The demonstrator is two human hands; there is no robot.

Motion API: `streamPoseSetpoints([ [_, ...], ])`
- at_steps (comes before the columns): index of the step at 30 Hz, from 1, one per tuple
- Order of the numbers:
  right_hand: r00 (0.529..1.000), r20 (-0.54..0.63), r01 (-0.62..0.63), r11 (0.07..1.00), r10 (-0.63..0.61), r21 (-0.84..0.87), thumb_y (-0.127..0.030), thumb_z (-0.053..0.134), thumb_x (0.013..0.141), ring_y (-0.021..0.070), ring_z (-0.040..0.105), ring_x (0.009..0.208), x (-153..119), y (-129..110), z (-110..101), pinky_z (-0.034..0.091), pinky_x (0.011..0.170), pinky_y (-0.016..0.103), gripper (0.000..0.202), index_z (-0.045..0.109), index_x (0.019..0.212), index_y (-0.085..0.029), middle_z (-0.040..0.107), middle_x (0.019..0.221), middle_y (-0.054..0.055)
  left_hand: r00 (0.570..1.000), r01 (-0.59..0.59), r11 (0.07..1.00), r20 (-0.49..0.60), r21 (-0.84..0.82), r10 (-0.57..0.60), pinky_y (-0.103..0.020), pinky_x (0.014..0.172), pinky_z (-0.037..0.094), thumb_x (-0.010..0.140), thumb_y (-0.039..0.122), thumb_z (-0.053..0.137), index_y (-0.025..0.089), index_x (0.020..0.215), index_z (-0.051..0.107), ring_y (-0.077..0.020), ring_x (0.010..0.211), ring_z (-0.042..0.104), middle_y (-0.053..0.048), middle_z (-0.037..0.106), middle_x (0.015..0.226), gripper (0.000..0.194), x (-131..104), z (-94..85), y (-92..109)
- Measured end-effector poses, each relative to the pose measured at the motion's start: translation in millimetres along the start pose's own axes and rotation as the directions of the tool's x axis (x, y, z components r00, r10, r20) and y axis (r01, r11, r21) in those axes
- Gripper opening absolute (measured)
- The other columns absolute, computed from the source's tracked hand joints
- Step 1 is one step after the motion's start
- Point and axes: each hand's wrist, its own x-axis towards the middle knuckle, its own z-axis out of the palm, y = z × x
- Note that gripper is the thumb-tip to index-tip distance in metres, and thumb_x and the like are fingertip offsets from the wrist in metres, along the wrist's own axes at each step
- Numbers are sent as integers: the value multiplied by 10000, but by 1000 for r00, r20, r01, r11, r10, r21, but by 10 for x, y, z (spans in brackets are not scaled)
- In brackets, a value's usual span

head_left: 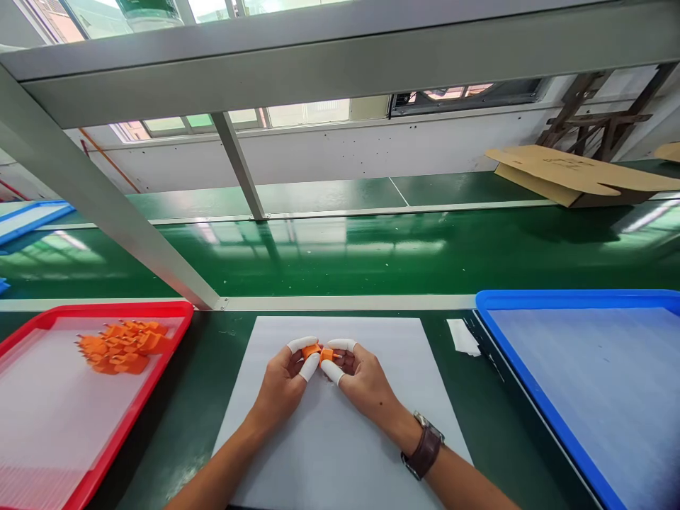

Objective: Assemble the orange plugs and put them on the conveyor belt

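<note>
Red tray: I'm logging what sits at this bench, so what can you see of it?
The red tray looks like glossy plastic, with a raised rim and rounded corner. It lies on the green table, left of the white sheet, cut off at the picture's left and bottom edges. A pale, see-through liner covers its floor. Spiky orange parts are heaped near its far right corner. Neither the left hand nor the right hand touches it.

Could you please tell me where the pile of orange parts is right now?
In the head view, the orange parts lie at the far left, inside the red tray.
</note>
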Motion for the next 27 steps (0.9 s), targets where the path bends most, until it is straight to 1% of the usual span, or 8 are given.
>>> streamPoseSetpoints([
  [2,999,-27,-28,999,28,16,-303,719,823,245,721,947,28,9,-27,597,844,390,305,657,1098,-187,742,1030,91,993,-69,997,95,27,66,-454,1081,519,890,275,647,226,1302,580,-255,1257,609,-106,611,1378,421,-1,-36,-20],
  [4,999,-48,10,999,-12,-46,-291,687,846,238,715,930,37,-5,-58,593,838,386,258,659,1082,-191,736,1016,86,980,-148,985,150,91,134,-452,1075,526,890,233,631,256,1356,542,-251,1282,586,-95,558,1430,475,-4,-65,-47],
  [8,977,-3,201,934,-211,-295,-252,600,904,213,657,866,-2,-60,-105,569,773,364,177,666,1064,-220,684,992,71,968,-249,899,110,361,224,-423,961,596,916,218,593,321,1315,587,-213,1105,671,-57,592,1352,411,-16,-72,-88],
  [11,953,58,294,867,-297,-402,-228,559,921,207,612,818,-38,-71,-116,544,700,349,187,664,1075,-238,651,964,69,947,-314,818,100,482,305,-403,927,600,915,209,603,343,1293,610,-220,1087,669,-45,624,1300,401,-27,-56,-106],
  [14,952,80,304,871,-296,-387,-216,554,922,200,608,807,-43,-61,-117,534,680,334,197,662,1083,-248,642,950,58,930,-351,772,100,529,355,-401,931,593,903,199,623,345,1292,617,-232,1108,662,-39,649,1271,416,-33,-49,-116],
  [17,960,91,279,896,-264,-345,-211,559,920,196,622,831,-28,-60,-126,538,716,332,194,668,1077,-251,648,958,46,923,-360,751,91,554,375,-399,931,590,889,214,656,338,1268,640,-237,1104,666,-36,671,1238,399,-34,-52,-122],
  [22,976,95,215,926,-194,-311,-227,568,924,191,628,821,-12,-59,-137,538,724,334,187,678,1074,-250,654,971,42,915,-367,751,67,549,398,-389,903,598,878,226,680,334,1235,664,-240,1079,678,-32,689,1211,373,-36,-46,-157],
  [27,975,88,223,929,-206,-295,-219,580,905,190,613,792,0,-24,-124,525,691,330,195,684,1067,-247,656,955,45,915,-366,751,66,550,398,-389,853,612,885,191,663,328,1232,655,-236,1052,682,-37,687,1204,373,-42,-15,-181],
])
